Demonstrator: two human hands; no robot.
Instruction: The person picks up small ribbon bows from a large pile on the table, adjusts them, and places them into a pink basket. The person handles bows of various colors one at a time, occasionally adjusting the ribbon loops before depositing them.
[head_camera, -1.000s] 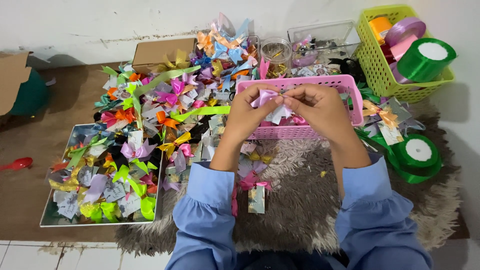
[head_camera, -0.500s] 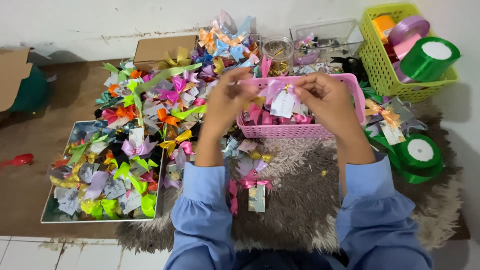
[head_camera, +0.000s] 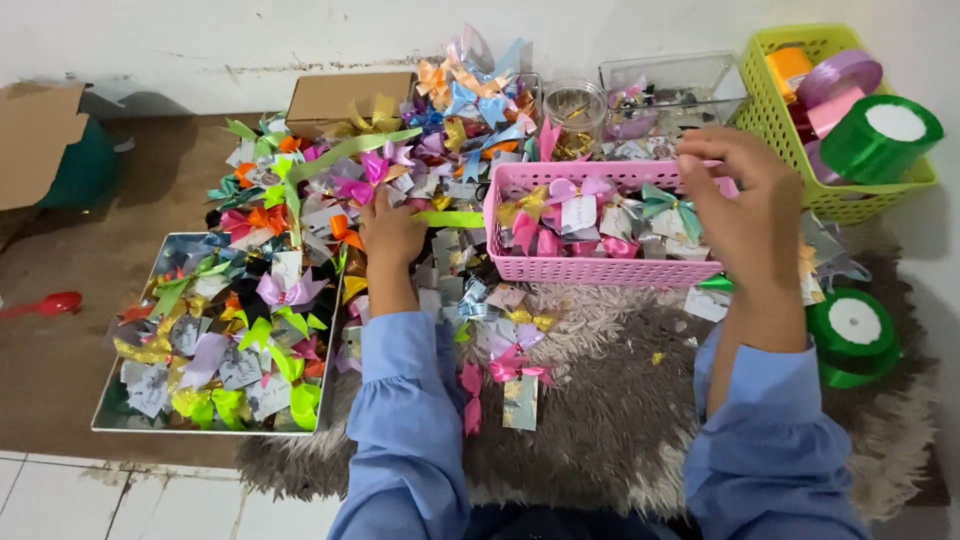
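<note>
Head view showed my left hand (head_camera: 392, 232) closed on a lime-green ribbon strip (head_camera: 452, 218) just left of the pink basket (head_camera: 600, 268); my right hand (head_camera: 745, 205), fingers curled and seemingly empty, hovered over its right end. Pulling gently seemed wisest.

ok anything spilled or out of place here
Yes: ribbon bows overflow in a loose heap between the tray and the pink basket, and a few tagged bows lie strayed on the grey rug.
</note>
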